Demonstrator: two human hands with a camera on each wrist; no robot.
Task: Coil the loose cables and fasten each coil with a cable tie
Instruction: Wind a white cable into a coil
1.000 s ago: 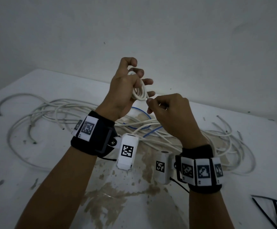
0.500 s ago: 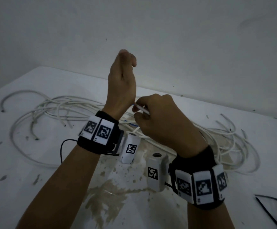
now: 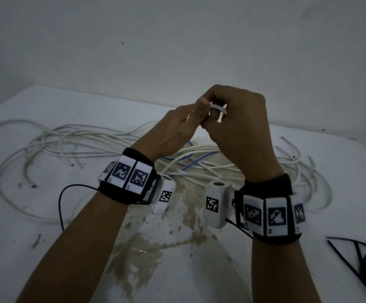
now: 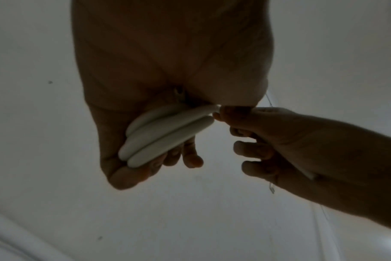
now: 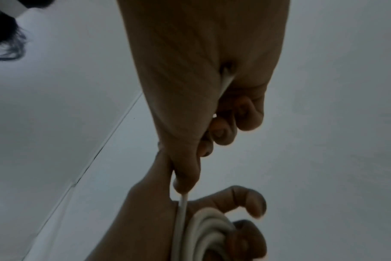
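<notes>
Left hand [image 4: 145, 109] grips white coil [image 4: 163, 136] | right hand [image 5: 203, 74] pinches its strand [image 5: 182, 203]

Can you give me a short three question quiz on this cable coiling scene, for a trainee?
1. True or false: the left hand holds a small coil of white cable wound around its fingers.
2. Multiple choice: the right hand is A) flat on the table, B) pinching the white cable strand that leads to the coil, C) picking up a black cable tie.
3. Fill in: the black cable ties lie at the table's near ____ corner in the head view.

Key: 1 true. 2 B. 3 right. The pile of loose cables lies uncoiled on the white table, behind the wrists.
</notes>
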